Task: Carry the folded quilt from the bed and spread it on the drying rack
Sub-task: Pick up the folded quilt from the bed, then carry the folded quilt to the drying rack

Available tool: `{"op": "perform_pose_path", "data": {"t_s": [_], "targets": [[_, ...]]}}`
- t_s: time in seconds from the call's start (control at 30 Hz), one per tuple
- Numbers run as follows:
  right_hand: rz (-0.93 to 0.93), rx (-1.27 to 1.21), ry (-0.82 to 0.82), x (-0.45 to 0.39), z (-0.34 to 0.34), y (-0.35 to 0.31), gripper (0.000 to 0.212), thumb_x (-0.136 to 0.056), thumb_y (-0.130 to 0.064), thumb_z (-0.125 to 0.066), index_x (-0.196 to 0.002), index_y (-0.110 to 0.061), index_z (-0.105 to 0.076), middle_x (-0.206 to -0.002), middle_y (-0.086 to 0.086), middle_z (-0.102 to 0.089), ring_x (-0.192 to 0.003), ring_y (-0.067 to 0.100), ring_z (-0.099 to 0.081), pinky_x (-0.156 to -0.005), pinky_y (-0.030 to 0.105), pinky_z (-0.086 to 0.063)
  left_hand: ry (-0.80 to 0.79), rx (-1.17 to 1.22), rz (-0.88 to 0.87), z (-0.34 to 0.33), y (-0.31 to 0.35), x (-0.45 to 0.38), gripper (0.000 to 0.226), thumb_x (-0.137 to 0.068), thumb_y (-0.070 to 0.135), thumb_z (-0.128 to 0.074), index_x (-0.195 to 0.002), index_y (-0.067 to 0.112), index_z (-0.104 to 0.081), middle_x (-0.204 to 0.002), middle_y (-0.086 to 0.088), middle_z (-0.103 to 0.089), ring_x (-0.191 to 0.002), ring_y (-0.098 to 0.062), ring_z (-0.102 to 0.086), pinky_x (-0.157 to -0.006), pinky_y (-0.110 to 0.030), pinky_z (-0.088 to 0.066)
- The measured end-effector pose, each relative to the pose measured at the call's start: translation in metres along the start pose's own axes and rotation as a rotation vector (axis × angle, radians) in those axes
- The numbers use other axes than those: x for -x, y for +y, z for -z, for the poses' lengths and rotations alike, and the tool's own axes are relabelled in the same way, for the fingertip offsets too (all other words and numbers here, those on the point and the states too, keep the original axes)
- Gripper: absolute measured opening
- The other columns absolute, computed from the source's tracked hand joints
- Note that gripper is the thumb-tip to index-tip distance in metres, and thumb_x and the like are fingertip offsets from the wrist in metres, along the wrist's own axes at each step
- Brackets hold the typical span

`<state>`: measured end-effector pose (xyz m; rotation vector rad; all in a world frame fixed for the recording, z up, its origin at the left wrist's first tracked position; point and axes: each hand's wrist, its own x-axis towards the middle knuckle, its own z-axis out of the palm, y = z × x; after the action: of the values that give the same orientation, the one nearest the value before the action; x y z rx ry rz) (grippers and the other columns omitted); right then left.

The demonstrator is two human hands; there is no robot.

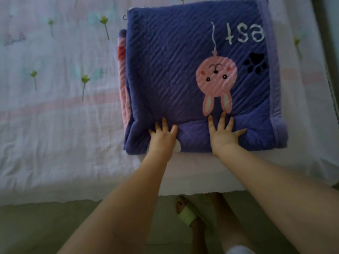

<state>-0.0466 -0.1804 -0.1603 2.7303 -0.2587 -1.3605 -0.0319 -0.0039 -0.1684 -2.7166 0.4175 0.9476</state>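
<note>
A folded blue-purple quilt (174, 70) with a pink rabbit, a black paw print and white letters lies flat on the bed (55, 116), near its front edge. My left hand (162, 134) rests flat on the quilt's near edge, fingers spread. My right hand (224, 132) lies flat beside it, fingers straight, just below the rabbit's ears. Neither hand is curled round the fabric. No drying rack is in view.
The bed is covered by a pale pink sheet printed with small green flowers. Its front edge runs across the lower part of the view, with greenish floor (45, 226) below. My foot in a light slipper (189, 215) stands by the bed.
</note>
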Motion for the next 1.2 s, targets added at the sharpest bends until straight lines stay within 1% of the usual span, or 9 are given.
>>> {"op": "perform_pose_path", "data": {"t_s": [0.13,0.27,0.4,0.53,0.77,0.9,1.03,1.13,1.2], "targets": [[0.0,0.011,-0.036,0.009,0.009,0.002,0.095,-0.092,-0.022,-0.058,-0.152,-0.028,0.015,-0.157,0.018,0.02,-0.145,0.045,0.005,-0.103,0.075,-0.019,-0.057,-0.033,-0.099,0.027,-0.011,-0.001,0.052,-0.093,0.015,-0.048,-0.141,0.016,-0.028,-0.144,-0.021,-0.041,-0.113,-0.037,-0.058,-0.091,-0.045,-0.05],[0.01,0.006,-0.127,0.021,0.047,0.013,0.08,-0.096,-0.023,-0.049,-0.152,-0.033,0.007,-0.16,0.018,0.007,-0.143,0.047,-0.01,-0.104,0.071,-0.025,-0.097,-0.087,-0.175,0.072,-0.019,0.007,0.054,-0.093,0.024,-0.054,-0.141,0.016,-0.031,-0.129,-0.009,-0.058,-0.115,-0.028,-0.059,-0.095,-0.037,-0.045],[0.029,0.028,-0.181,0.034,0.095,0.016,0.054,-0.1,-0.036,-0.035,-0.152,-0.029,-0.02,-0.156,0.012,-0.027,-0.139,0.04,-0.031,-0.105,0.062,-0.035,-0.14,0.021,-0.103,0.126,-0.033,0.021,0.043,-0.099,0.029,-0.044,-0.14,0.018,-0.04,-0.139,-0.01,-0.052,-0.125,-0.029,-0.052,-0.104,-0.038,-0.039],[0.087,0.093,-0.085,0.068,0.138,0.013,0.048,-0.093,-0.038,-0.051,-0.138,-0.02,-0.049,-0.143,0.004,-0.049,-0.131,0.029,-0.046,-0.103,0.043,-0.042,0.005,0.08,-0.116,0.169,-0.053,0.046,0.032,-0.091,0.009,-0.048,-0.121,0.014,-0.055,-0.116,-0.012,-0.063,-0.105,-0.032,-0.059,-0.088,-0.04,-0.047],[0.208,0.164,0.147,0.168,0.228,0.007,0.062,-0.088,-0.031,-0.061,-0.145,-0.027,-0.035,-0.15,0.003,-0.04,-0.136,0.024,-0.042,-0.104,0.037,-0.039,0.048,0.131,-0.065,0.236,-0.104,0.113,0.033,-0.088,0.009,-0.051,-0.118,0.017,-0.06,-0.116,-0.008,-0.063,-0.107,-0.03,-0.059,-0.092,-0.04,-0.049],[0.22,0.234,0.28,0.22,0.266,-0.012,0.051,-0.09,-0.028,-0.056,-0.14,-0.031,-0.045,-0.141,0.004,-0.05,-0.125,0.027,-0.052,-0.098,0.041,-0.044,0.129,0.175,-0.037,0.273,-0.141,0.169,0.031,-0.089,0.01,-0.051,-0.118,0.017,-0.06,-0.116,-0.007,-0.063,-0.107,-0.029,-0.059,-0.09,-0.037,-0.048],[0.274,0.241,0.422,0.283,0.304,-0.036,0.033,-0.09,-0.025,-0.054,-0.123,-0.029,-0.058,-0.122,0.002,-0.06,-0.108,0.025,-0.059,-0.078,0.035,-0.042,0.19,0.243,0.015,0.307,-0.182,0.23,0.028,-0.091,0.016,-0.052,-0.118,0.018,-0.06,-0.118,-0.007,-0.063,-0.106,-0.028,-0.059,-0.086,-0.034,-0.046],[0.325,0.26,0.558,0.325,0.324,-0.054,0.031,-0.09,-0.02,-0.051,-0.119,-0.029,-0.059,-0.117,0.001,-0.061,-0.103,0.025,-0.06,-0.075,0.034,-0.042,0.205,0.243,0.042,0.329,-0.211,0.277,0.028,-0.094,0.019,-0.05,-0.12,0.016,-0.058,-0.121,-0.006,-0.061,-0.11,-0.029,-0.058,-0.087,-0.035,-0.044],[0.352,0.259,0.62,0.351,0.34,-0.068,0.032,-0.09,-0.021,-0.051,-0.12,-0.029,-0.059,-0.118,0.002,-0.061,-0.104,0.025,-0.06,-0.075,0.035,-0.041,0.246,0.28,0.074,0.342,-0.233,0.306,0.022,-0.091,0.016,-0.05,-0.111,0.016,-0.06,-0.119,-0.004,-0.062,-0.107,-0.028,-0.059,-0.088,-0.036,-0.047]]}}
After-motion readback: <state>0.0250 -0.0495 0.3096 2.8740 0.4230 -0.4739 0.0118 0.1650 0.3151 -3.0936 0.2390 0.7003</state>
